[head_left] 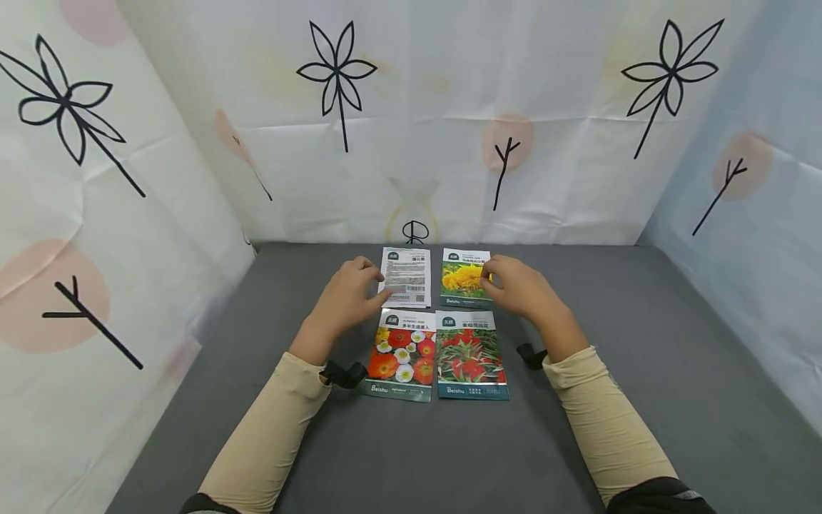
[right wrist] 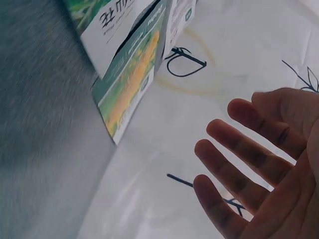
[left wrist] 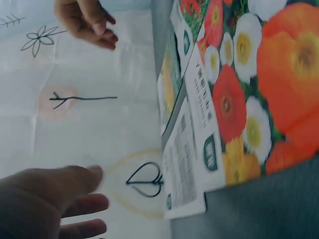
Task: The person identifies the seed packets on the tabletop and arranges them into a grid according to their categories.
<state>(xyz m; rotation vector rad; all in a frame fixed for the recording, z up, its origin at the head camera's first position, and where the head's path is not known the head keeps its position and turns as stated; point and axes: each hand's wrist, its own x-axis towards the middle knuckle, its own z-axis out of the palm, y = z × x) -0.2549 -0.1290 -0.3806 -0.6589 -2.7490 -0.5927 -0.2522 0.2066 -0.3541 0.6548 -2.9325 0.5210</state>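
Four flower seed packets lie in two rows. At the back left, a white packet (head_left: 407,277) shows its printed text side; beside it is one with yellow flowers (head_left: 462,278). In front are a packet of red, orange and white poppies (head_left: 401,357) and one of red blooms among green leaves (head_left: 471,357). My left hand (head_left: 349,294), fingers loosely bent, hovers at the white packet's left edge; the left wrist view shows this hand (left wrist: 60,199) holding nothing. Over the yellow packet's right edge is my right hand (head_left: 519,287), its spread fingers without a grip in the right wrist view (right wrist: 254,159).
A dark grey table (head_left: 411,450) carries the packets. White cloth walls (head_left: 424,86) printed with plant outlines rise behind and at the sides. Black straps (head_left: 345,375) circle both wrists, below beige sleeves (head_left: 270,428).
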